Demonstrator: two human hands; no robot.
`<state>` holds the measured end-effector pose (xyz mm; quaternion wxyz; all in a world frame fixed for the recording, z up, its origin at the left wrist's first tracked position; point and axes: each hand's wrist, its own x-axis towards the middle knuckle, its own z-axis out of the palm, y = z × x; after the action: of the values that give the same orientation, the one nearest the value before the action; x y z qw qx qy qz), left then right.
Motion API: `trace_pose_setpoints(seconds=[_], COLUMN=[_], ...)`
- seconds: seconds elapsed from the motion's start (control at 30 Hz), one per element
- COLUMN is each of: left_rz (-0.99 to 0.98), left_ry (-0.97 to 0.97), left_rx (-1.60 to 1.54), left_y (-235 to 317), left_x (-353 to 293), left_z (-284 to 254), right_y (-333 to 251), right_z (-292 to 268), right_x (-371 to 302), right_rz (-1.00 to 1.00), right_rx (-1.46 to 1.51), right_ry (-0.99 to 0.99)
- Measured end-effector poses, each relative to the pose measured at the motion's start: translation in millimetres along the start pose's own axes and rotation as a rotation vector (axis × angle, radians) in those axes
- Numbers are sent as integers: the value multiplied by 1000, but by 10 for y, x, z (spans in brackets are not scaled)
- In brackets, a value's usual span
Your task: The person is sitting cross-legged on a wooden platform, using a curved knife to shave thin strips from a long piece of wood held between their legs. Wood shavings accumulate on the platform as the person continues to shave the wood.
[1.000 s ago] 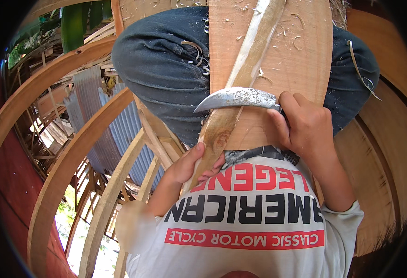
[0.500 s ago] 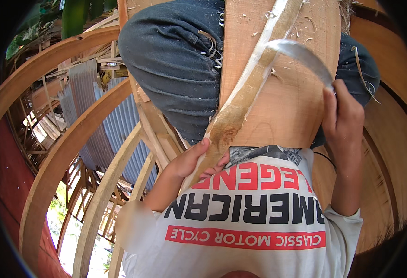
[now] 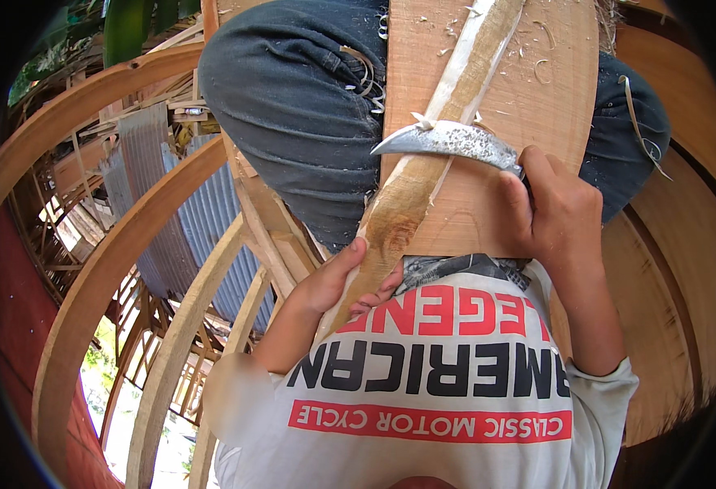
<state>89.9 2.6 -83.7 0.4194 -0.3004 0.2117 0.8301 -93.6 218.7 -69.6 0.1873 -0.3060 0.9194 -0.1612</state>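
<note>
A long wooden stick [image 3: 423, 189], partly shaved pale, slants across a wide plank [image 3: 488, 213] between my knees. My left hand [image 3: 356, 281] is wrapped around the stick's near end, close to my shirt. In my right hand [image 3: 558, 208] is a curved knife [image 3: 456, 140] with a dark-spotted blade; the fist hides most of its handle. The blade lies across the stick, its tip pointing left past the stick's edge. A small curled shaving [image 3: 423, 121] stands at the blade's far edge.
Thin wood shavings [image 3: 547, 34] are scattered on the plank and my dark jeans [image 3: 293, 122]. Curved wooden ribs [image 3: 121, 220] rise at the left, with corrugated metal sheets [image 3: 211, 212] beyond them. Curved boards [image 3: 668, 269] form a wall at the right.
My right hand has drawn the knife toward me and to the left, so the blade now lies across the stick lower down. The left hand keeps its hold.
</note>
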Motion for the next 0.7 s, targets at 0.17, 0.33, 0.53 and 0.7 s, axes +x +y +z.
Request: trace_pose_setpoints(seconds=[0.17, 0.33, 0.53, 0.7], left_rz=[14, 7, 19, -5], left_ry=[-18, -48, -59, -75], left_rx=[-1, -33, 50, -20], left_y=[12, -9, -124, -126], left_x=[25, 48, -19, 2], left_z=[7, -27, -73, -86], right_y=[91, 118, 946, 354], right_z=[-21, -11, -274, -393], right_x=[82, 123, 378, 205], right_rz=[6, 24, 375, 266], right_rx=[-35, -29, -214, 80], right_ry=[33, 33, 280, 89])
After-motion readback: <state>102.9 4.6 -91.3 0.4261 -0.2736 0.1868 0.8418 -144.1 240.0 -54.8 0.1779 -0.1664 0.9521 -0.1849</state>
